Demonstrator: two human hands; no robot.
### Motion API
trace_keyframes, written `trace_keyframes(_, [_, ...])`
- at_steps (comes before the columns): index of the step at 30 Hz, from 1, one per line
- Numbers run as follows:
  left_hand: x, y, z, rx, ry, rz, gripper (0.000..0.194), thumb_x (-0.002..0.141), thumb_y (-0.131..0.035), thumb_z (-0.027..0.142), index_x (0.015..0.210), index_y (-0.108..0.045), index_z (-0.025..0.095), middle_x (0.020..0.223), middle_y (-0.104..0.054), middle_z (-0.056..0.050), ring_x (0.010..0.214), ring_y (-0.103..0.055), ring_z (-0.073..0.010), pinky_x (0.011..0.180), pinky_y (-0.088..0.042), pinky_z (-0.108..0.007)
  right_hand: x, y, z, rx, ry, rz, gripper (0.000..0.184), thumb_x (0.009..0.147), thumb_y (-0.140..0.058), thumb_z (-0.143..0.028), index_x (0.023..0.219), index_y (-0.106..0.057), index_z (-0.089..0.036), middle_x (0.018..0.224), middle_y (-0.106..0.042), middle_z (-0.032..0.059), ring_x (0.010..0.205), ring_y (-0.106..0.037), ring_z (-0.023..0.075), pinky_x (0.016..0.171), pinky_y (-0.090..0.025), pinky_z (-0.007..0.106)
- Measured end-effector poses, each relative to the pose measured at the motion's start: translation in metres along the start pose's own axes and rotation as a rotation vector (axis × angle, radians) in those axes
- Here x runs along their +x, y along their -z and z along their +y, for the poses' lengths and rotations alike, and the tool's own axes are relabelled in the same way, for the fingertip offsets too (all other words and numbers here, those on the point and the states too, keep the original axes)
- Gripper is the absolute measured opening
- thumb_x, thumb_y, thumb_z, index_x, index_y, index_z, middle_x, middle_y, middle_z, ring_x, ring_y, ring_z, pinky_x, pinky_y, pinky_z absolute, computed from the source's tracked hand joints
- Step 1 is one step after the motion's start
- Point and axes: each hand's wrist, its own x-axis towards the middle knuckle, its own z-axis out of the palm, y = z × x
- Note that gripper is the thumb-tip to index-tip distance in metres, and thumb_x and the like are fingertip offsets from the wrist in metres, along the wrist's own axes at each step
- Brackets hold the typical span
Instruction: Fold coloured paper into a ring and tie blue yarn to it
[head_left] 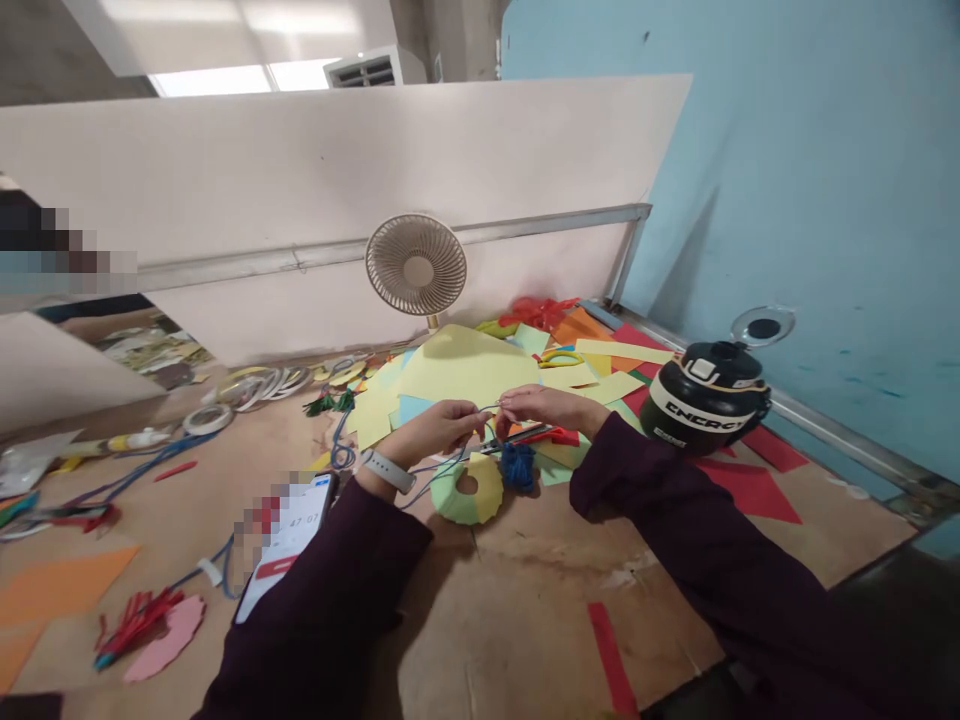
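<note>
Near the middle of the table my left hand (446,428) and my right hand (536,402) come close together, fingertips pinching a thin blue cord (491,405). Strands of it hang down below the fingers. Just beneath lies a scalloped paper ring (484,498), half pale green and half yellow, with a round hole. Touching its right side is a bundle of dark blue yarn (517,468). Red-handled scissors (559,436) lie partly hidden behind my right hand. A loop of blue cord (343,455) rests left of my left hand.
Coloured paper sheets (469,365) and yellow-handled scissors (561,358) spread behind my hands, below a small fan (417,268). A black bottle (709,395) with its lid up stands right. A phone (289,540), tape rolls (208,419) and a red tassel (139,625) lie left.
</note>
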Motion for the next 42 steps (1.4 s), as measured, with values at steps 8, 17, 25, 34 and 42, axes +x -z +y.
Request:
trace_keyframes(8, [-0.003,0.014,0.011,-0.006,-0.086,-0.002,0.048,0.079,-0.057,0.063,0.073,-0.058,0.015,0.050,-0.038,0.007,0.043,-0.032,-0.0065,0.044,-0.029,-0.020,0.000,-0.007,-0.002,0.025,0.056,-0.004,0.035,0.080,-0.066,-0.050,0.070,-0.060,-0.017,0.091,-0.066,0.0039,0.098,-0.057,0.0179,0.095,-0.037,0.031])
trace_keyframes(17, [-0.024,0.041,-0.008,0.122,0.030,0.027,0.051,0.078,-0.056,0.066,0.072,-0.056,0.016,0.052,-0.046,0.004,0.040,-0.039,-0.0068,0.041,-0.031,-0.021,-0.003,0.003,-0.001,0.054,0.009,-0.034,0.035,0.076,-0.067,-0.045,0.060,-0.056,-0.016,0.061,-0.055,-0.0014,0.061,-0.054,0.0127,0.070,-0.045,0.028])
trace_keyframes(25, [-0.030,0.019,-0.002,0.357,0.071,0.398,0.070,0.076,-0.055,0.070,0.124,-0.053,0.020,0.114,-0.065,-0.010,0.058,-0.061,-0.0131,0.053,-0.047,-0.024,0.000,-0.002,-0.006,-0.024,-0.018,-0.023,0.030,0.079,-0.062,-0.037,0.061,-0.059,-0.013,0.059,-0.058,-0.0003,0.059,-0.055,0.0110,0.063,-0.044,0.024])
trace_keyframes(34, [0.013,-0.032,-0.010,0.033,-0.004,0.070,0.068,0.082,-0.030,0.077,0.083,-0.057,0.015,0.053,-0.038,0.005,0.044,-0.035,-0.0100,0.044,-0.028,-0.024,0.003,-0.008,-0.005,-0.198,-0.077,0.029,0.030,0.087,-0.057,-0.038,0.074,-0.063,-0.012,0.067,-0.065,0.0017,0.061,-0.061,0.0115,0.066,-0.050,0.025])
trace_keyframes(42, [0.028,-0.030,-0.022,0.115,-0.081,0.122,0.053,0.082,-0.037,0.070,0.069,-0.046,0.019,0.056,-0.029,0.007,0.053,-0.027,-0.0107,0.050,-0.024,-0.023,0.004,0.055,0.004,-0.617,-0.211,0.516,0.032,0.094,-0.056,-0.036,0.118,-0.057,-0.016,0.117,-0.061,0.0084,0.098,-0.063,0.0201,0.083,-0.054,0.041])
